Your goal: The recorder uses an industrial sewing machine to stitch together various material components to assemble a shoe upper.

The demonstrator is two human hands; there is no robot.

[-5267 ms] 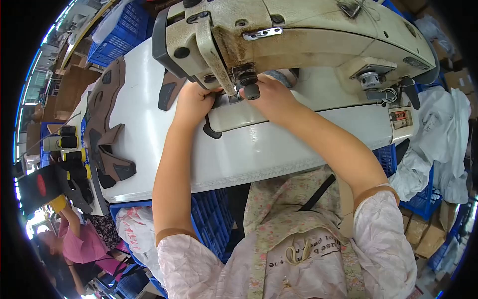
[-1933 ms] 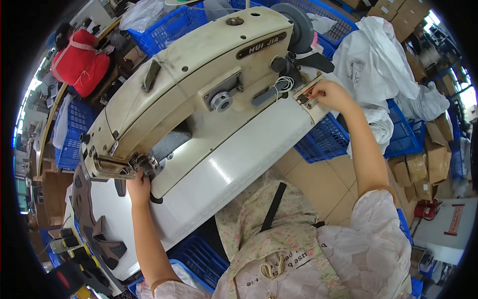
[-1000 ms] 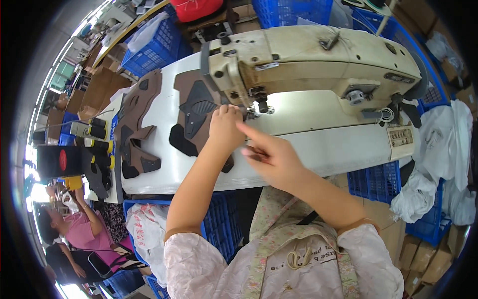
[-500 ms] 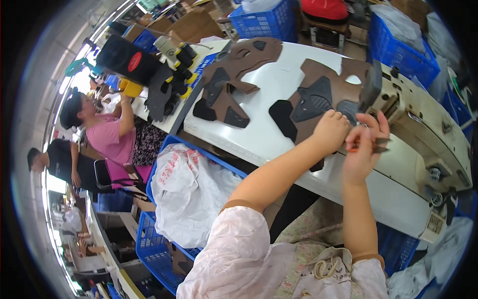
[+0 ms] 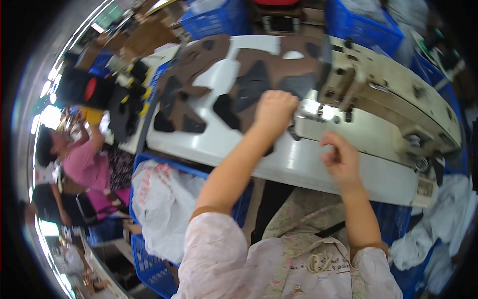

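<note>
My left hand (image 5: pixel 277 110) is closed over the near edge of a brown panel with black patches (image 5: pixel 253 82), its fingertips mostly hidden. The panel lies flat on the white table beside the head of a cream sewing machine (image 5: pixel 383 97). A lamp shines at the needle area. My right hand (image 5: pixel 341 159) is raised over the machine bed, near the table's front edge. Its fingers are bent with a gap between thumb and forefinger, and I see nothing in them. A small dark object (image 5: pixel 293 132) sits by the bed's left end, too blurred to name.
Another brown and black panel (image 5: pixel 181 99) lies to the left on the table (image 5: pixel 224 159). Below it stands a blue crate with a white plastic bag (image 5: pixel 164 194). More blue crates (image 5: pixel 216 21) are behind. A person in pink (image 5: pixel 87 167) works at the left.
The view has swung right, shifting the scene left. My right hand has come away from my left toward the machine bed's front; the orange-handled snips it held are no longer visible in it.
</note>
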